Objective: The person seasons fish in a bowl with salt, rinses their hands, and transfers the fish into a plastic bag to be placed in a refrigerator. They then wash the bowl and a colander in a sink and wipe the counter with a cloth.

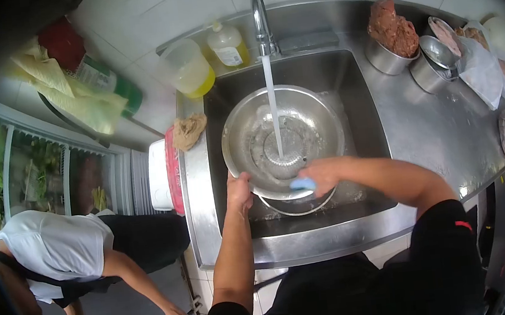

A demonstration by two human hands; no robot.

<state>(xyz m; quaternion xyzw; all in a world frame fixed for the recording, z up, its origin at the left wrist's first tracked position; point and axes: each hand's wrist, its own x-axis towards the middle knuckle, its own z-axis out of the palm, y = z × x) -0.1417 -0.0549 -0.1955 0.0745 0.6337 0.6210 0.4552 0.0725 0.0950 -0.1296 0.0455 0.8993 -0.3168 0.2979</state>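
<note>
Under the running faucet [262, 30], a large metal bowl [238, 137] is tilted inside the steel sink [367, 139]. Water streams into its middle. My left hand [239, 191] grips the bowl's rim at the lower left, its fingers wrapped over the edge. At the lower right of the bowl, my right hand [322, 176] presses a light blue sponge [303, 184] against the inside near the rim. Part of another round metal rim [298, 210] shows beneath the bowl.
Behind the sink's left corner stand a yellow soap bottle [228, 46] and a plastic jug [186, 69]. A tan cloth [189, 131] lies on the left edge. Metal pots [388, 57] with meat sit at right. A co-worker [58, 245] at left holds a red pole.
</note>
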